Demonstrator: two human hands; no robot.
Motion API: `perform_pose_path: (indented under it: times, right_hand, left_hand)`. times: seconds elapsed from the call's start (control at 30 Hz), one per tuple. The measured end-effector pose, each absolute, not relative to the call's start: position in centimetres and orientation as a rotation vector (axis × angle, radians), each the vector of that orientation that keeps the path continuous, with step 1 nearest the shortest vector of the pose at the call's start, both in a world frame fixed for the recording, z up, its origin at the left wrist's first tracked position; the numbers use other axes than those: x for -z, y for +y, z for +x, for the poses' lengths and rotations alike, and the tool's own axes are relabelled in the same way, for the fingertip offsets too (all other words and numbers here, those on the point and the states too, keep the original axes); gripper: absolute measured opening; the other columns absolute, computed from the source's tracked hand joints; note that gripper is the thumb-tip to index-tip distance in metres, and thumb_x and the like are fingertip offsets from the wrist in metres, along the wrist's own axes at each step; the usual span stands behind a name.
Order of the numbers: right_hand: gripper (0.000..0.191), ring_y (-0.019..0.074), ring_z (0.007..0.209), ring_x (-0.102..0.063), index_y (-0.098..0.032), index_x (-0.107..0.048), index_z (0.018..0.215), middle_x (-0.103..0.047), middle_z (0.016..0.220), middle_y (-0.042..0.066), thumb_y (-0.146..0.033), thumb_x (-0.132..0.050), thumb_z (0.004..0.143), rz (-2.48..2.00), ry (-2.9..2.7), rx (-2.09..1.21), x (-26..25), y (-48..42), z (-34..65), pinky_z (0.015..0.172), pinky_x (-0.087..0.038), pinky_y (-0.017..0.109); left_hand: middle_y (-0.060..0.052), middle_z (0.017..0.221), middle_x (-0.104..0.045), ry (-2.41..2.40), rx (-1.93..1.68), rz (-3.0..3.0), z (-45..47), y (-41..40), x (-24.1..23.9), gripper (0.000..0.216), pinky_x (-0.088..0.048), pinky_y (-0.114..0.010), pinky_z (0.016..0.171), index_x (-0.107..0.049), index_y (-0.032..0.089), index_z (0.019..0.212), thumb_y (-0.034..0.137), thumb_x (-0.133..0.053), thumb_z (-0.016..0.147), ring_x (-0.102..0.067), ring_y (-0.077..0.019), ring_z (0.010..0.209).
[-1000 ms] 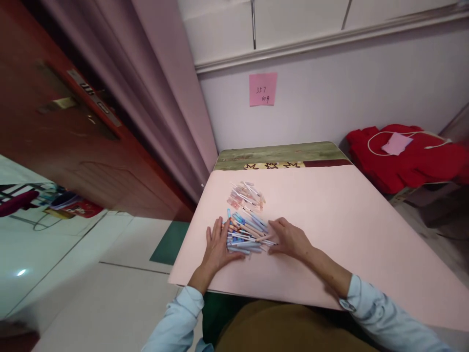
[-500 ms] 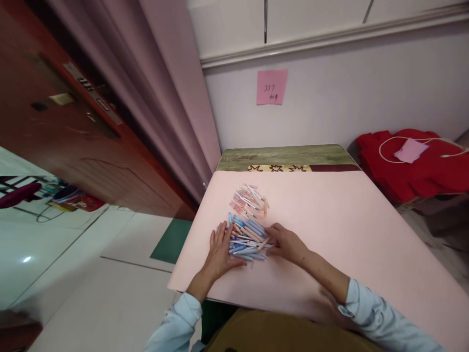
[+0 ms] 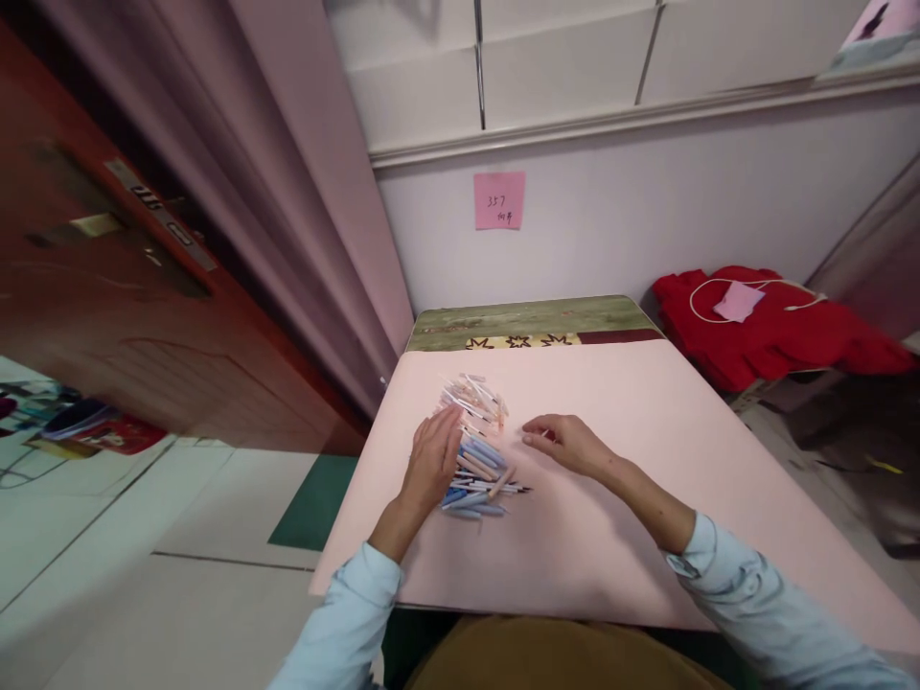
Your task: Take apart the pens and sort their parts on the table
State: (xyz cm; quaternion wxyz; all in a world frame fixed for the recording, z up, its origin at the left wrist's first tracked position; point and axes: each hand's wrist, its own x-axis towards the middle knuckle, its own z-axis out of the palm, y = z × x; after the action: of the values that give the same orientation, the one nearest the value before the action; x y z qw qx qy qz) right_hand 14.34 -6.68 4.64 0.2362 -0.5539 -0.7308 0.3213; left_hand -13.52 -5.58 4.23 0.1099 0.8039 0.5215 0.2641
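Two heaps of slim pen-like sticks lie on the pink-covered table. The nearer heap of blue, white and tan pens (image 3: 478,500) spreads loosely, some with dark tips pointing right. Just beyond it is a heap of white and pale pink pens (image 3: 471,393). My left hand (image 3: 432,458) rests along the left side of both heaps, fingers stretched out, hiding part of them. To the right, my right hand (image 3: 567,444) hovers apart from the pens, its fingers slightly bent and thumb separate, with no pen visible in it.
The pink table cover (image 3: 610,537) runs to the right. A green wood-patterned strip (image 3: 532,316) shows at the table's far end, against the wall. Red cloth (image 3: 776,335) with a white cord lies off the right edge. A brown door (image 3: 216,355) and mauve curtain (image 3: 337,192) stand left.
Both hands have moved away from me along the heaps. My right hand has come off the blue pens and sits to their right. The camera view has shifted slightly.
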Motion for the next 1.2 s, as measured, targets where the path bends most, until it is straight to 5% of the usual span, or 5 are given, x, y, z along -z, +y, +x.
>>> perform_pose_path:
  times: [0.37, 0.57, 0.77, 1.0, 1.2]
  right_hand:
    - [0.044, 0.0190, 0.087, -0.063, -0.018, -0.060, 0.128, -0.069, 0.102, 0.008, -0.038, -0.055, 0.089, -1.704, -2.017, -0.766, 1.9, -9.1, 12.1, 0.077, -0.045, 0.028]
    - [0.025, 0.0195, 0.092, -0.064, -0.025, -0.072, 0.100, -0.068, 0.103, 0.005, -0.042, -0.057, 0.089, -1.687, -2.069, -0.737, 0.8, -8.6, 8.3, 0.077, -0.043, 0.028]
    - [0.033, 0.0194, 0.095, -0.064, -0.024, -0.070, 0.112, -0.071, 0.105, 0.006, -0.045, -0.059, 0.088, -1.679, -1.935, -0.763, 0.7, -8.3, 9.1, 0.079, -0.043, 0.027]
    - [0.046, 0.0128, 0.064, -0.063, -0.018, -0.074, 0.087, -0.073, 0.077, 0.003, -0.053, -0.046, 0.094, -1.610, -1.621, -0.985, 0.0, -9.3, 11.5, 0.062, -0.042, 0.023]
    - [0.083, 0.0123, 0.047, -0.052, -0.017, -0.063, 0.054, -0.055, 0.048, 0.002, -0.074, -0.016, 0.092, -1.586, -1.315, -1.011, -4.5, -9.3, 12.2, 0.058, -0.041, 0.026]
  left_hand:
    - [-0.010, 0.139, -0.057, 1.603, -0.597, 2.274, -17.5, -2.3, 2.9, 0.049, -0.034, -0.043, 0.116, -0.061, 0.017, 0.127, 0.040, -0.030, 0.097, -0.047, -0.0219, 0.134]
    - [-0.011, 0.128, -0.064, 1.593, -0.612, 2.330, -18.0, -2.6, 3.9, 0.054, -0.038, -0.042, 0.113, -0.064, 0.015, 0.120, 0.047, -0.029, 0.095, -0.053, -0.0232, 0.127]
    - [-0.012, 0.133, -0.060, 1.597, -0.610, 2.369, -18.2, -1.2, 4.0, 0.053, -0.036, -0.046, 0.114, -0.062, 0.016, 0.121, 0.048, -0.032, 0.092, -0.048, -0.0262, 0.132]
    - [-0.018, 0.124, -0.064, 1.714, -0.779, 2.366, -14.6, -2.4, 0.6, 0.056, -0.033, -0.055, 0.111, -0.065, 0.013, 0.112, 0.054, -0.034, 0.089, -0.044, -0.0357, 0.133]
    - [-0.008, 0.065, -0.066, 1.488, -1.009, 2.002, -6.0, -6.2, -6.7, 0.067, -0.050, -0.037, 0.069, -0.068, 0.019, 0.068, 0.063, -0.024, 0.092, -0.063, -0.0231, 0.068]
